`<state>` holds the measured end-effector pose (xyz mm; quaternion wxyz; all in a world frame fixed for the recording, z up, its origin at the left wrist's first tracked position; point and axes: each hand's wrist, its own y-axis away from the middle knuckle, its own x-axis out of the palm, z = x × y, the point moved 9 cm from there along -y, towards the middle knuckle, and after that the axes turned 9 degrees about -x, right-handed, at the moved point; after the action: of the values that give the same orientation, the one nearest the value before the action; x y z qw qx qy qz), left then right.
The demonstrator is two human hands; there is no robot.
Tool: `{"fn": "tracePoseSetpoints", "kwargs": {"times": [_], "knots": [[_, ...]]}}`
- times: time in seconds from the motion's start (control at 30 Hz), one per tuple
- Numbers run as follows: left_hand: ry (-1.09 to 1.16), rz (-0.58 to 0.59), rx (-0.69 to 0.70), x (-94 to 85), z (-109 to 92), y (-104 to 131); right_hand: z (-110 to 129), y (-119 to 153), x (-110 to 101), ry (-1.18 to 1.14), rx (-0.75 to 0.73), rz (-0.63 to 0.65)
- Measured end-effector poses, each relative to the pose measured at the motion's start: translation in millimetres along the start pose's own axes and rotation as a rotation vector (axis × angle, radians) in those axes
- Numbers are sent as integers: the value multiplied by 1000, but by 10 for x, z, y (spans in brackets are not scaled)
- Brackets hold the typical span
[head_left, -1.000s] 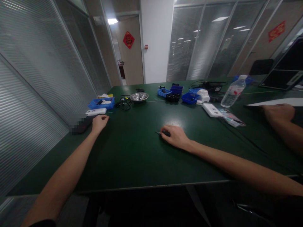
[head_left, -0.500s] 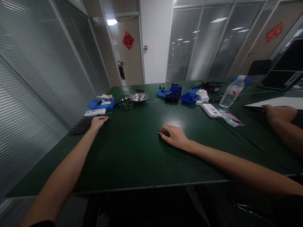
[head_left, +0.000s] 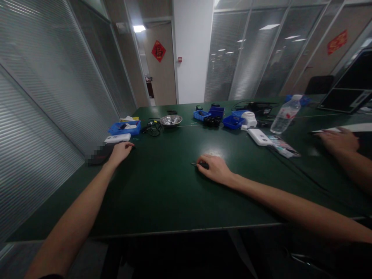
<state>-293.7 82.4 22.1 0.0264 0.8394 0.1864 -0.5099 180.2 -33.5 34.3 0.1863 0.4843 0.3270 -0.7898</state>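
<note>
My right hand (head_left: 214, 167) rests on the green table, its fingers wrapped round a small screwdriver (head_left: 204, 165) with a black handle. The thin metal shaft sticks out to the left past my fingertips. Farther left, my left hand (head_left: 119, 152) lies low over the table with its fingers drawn together in a pinch. Whatever is between those fingertips is too small to make out. Beside that wrist is a dark flat item (head_left: 100, 155), partly blurred out. Just behind the hand sits a white box-shaped device (head_left: 117, 138).
A blue tray (head_left: 135, 129), black cables (head_left: 153, 128) and a metal bowl (head_left: 171, 125) of small parts stand at the back. Blue bins (head_left: 232, 122), a white power bank-like device (head_left: 258, 136) and a water bottle (head_left: 286, 116) are at right. Another person's hand (head_left: 340, 140) touches a white sheet (head_left: 363, 127).
The fingers of my left hand have curled in slightly. My right hand keeps its place with the screwdriver. The other person's hand and the white sheet have shifted.
</note>
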Motion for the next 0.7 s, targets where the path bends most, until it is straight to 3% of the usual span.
{"fn": "tracePoseSetpoints", "kwargs": {"times": [0.13,0.4,0.7], "knots": [[-140,37,155,50,-114,35,1,-3,-4,-2,-4,-4],[-120,71,324,59,-156,61,-3,1,-4,0,-8,-15],[-215,134,384,51,-253,117,-38,0,26,9,-17,-27]]}}
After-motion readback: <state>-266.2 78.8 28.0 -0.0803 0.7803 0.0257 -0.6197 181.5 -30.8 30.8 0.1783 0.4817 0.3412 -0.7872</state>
